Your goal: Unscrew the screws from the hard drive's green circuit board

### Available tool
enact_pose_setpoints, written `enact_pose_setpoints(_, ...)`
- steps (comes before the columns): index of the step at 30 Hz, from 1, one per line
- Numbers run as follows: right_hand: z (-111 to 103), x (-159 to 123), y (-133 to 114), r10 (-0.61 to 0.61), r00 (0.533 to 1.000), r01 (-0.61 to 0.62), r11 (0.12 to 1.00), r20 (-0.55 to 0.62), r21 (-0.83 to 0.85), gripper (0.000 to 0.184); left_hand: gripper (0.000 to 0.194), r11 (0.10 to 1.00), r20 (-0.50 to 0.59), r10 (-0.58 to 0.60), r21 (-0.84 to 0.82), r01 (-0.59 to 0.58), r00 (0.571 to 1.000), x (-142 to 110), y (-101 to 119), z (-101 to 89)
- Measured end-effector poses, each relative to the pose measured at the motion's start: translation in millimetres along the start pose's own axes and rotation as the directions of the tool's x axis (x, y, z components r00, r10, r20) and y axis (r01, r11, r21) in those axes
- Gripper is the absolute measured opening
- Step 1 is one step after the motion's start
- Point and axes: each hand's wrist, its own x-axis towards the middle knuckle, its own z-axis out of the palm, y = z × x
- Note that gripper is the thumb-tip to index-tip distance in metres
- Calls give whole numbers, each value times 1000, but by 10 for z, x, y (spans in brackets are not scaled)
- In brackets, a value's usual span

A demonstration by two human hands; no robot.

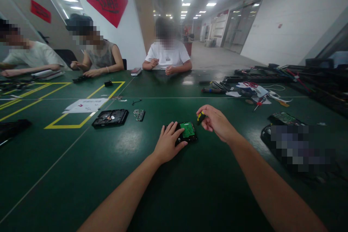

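Note:
A hard drive with a green circuit board lies on the green table in front of me. Across its left part my left hand holds it against the table, fingers spread over the top and thumb along the near edge. My right hand is closed around a short yellow and black screwdriver, just right of the drive and apart from it. The screwdriver's tip is too small to make out.
Left of the drive lie a small circuit board, a black plastic casing and a paper sheet. Cables and tools are heaped at the back right. Another circuit board lies right. Three people sit across the table.

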Motion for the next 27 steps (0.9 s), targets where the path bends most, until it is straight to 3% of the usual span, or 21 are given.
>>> enact_pose_setpoints(7, -62, -27, -53, -32, 997, 39, 993, 64, -109, 29, 59, 1000, 7, 1, -15, -1, 1000, -2, 6, -32)
enact_pose_setpoints(21, 37, -31, -8, -4, 1000, 4, 995, 2, 102, 30, 60, 1000, 12, -7, -24, 7, 1000, -2, 24, -48)
enact_pose_setpoints(27, -12, -50, -69, -19, 999, 18, 1000, 30, 12, 24, 59, 1000, 9, -7, -18, 7, 1000, -3, 10, -35)
